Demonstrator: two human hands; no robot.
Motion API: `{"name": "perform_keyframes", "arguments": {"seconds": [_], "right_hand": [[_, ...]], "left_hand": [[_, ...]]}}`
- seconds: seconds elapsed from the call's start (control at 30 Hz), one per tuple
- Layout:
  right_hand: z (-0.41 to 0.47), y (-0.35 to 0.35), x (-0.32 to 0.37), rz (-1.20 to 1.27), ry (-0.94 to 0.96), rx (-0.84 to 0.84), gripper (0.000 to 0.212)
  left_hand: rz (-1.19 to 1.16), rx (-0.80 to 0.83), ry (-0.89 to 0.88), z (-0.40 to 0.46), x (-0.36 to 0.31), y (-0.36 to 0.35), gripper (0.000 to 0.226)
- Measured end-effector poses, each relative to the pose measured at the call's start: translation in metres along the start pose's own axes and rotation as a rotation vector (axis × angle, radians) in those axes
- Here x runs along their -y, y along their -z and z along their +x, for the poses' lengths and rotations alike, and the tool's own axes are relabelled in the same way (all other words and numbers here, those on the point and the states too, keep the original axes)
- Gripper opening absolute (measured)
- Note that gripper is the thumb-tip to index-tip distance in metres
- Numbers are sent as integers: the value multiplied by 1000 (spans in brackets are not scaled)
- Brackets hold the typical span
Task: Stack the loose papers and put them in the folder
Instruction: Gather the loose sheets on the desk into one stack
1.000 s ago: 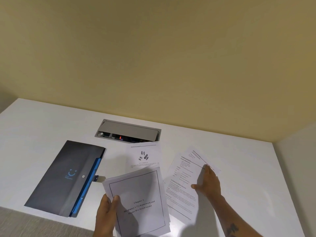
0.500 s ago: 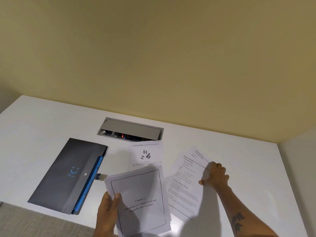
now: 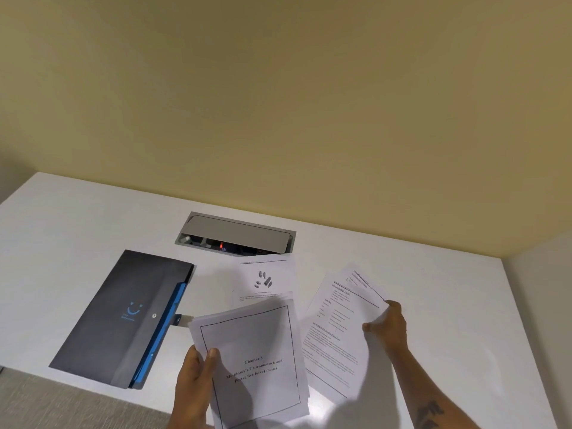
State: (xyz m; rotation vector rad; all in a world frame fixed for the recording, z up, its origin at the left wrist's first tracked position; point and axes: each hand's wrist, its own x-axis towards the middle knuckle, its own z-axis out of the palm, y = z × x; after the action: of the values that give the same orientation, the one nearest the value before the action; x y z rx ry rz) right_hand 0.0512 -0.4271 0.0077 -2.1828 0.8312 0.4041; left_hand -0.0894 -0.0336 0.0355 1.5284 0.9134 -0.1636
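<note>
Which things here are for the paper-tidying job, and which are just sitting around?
For the job:
left hand holding the paper stack
right hand gripping the text sheets
picture sheet
dark folder

Just there:
cable box
white desk

White surface (image 3: 77,230) set in a corner, yellow-beige wall (image 3: 278,103) behind. Grey cable box (image 3: 236,233) recessed in the surface near the wall, lid tilted, small red light inside. Grey carpet floor (image 3: 62,407) at bottom left.
</note>
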Motion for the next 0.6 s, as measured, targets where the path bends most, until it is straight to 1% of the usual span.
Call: {"name": "perform_keyframes", "arguments": {"seconds": [0.03,0.13,0.17,0.23,0.3,0.4,0.6], "right_hand": [[-3,-2,-6,56,11,-24,75],[-11,-8,-23,217,54,-47,29],[-15,-9,-27,255,71,-43,18],[-22,-10,-34,341,108,-40,17],[-31,-10,-38,429,121,-28,10],[-44,-10,-40,501,142,1,8],[-65,-10,-24,539,223,116,20]], "left_hand": [[-6,7,-1,0,-1,-1,14],[-28,35,-9,-2,-6,-2,15],[-37,48,-15,-3,-8,-1,17],[-62,73,-21,-4,-11,-1,22],[-82,92,-29,-6,-15,-2,21],[-88,122,-48,-8,-23,-3,23],[-77,204,-69,-9,-34,-6,26]]}}
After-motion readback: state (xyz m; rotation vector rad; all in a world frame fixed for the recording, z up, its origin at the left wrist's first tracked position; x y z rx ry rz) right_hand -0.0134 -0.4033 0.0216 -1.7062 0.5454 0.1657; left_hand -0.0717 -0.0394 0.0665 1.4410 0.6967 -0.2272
